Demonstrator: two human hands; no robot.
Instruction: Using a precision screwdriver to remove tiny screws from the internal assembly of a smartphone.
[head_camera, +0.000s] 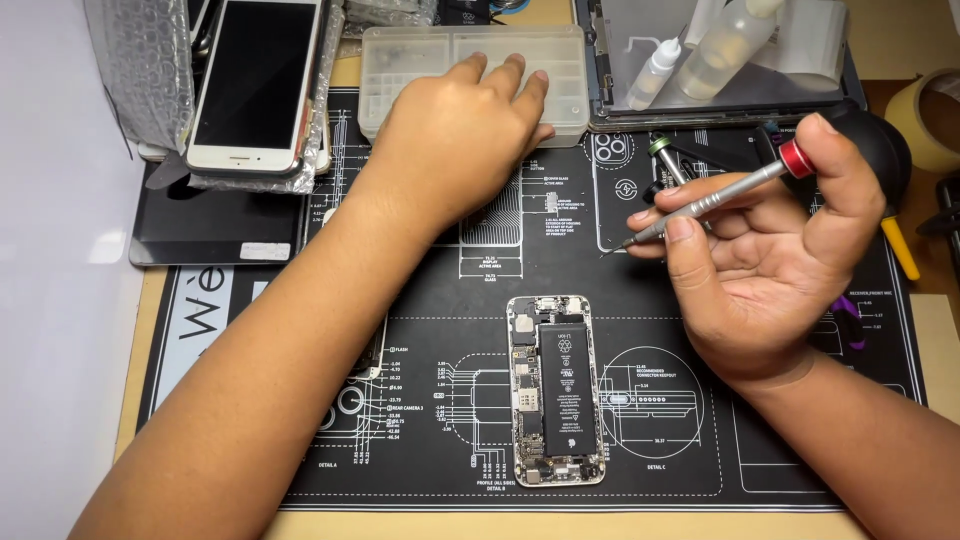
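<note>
Grey metal screwdriver with red cap (715, 196) lies slanted in the right hand's (770, 270) clamped fingers, tip pointing lower left; left hand (455, 135) rests spread flat on a clear plastic compartment box (420, 60).

Phone-repair bench: repair mat (700, 440), opened phone (557, 390).

Screwdriver (715, 196): brushed grey metal shaft, knurled grip, glossy red cap. Parts box (470, 60): frosted translucent plastic, matt. Work mat (420, 300): black, matt, rubbery look, white print. Opened phone (557, 390): bare metal frame, black matt battery. White phone (255, 80): glossy glass screen, on crinkled bubble wrap (135, 65). Counter (935, 330): pale wood look.
</note>
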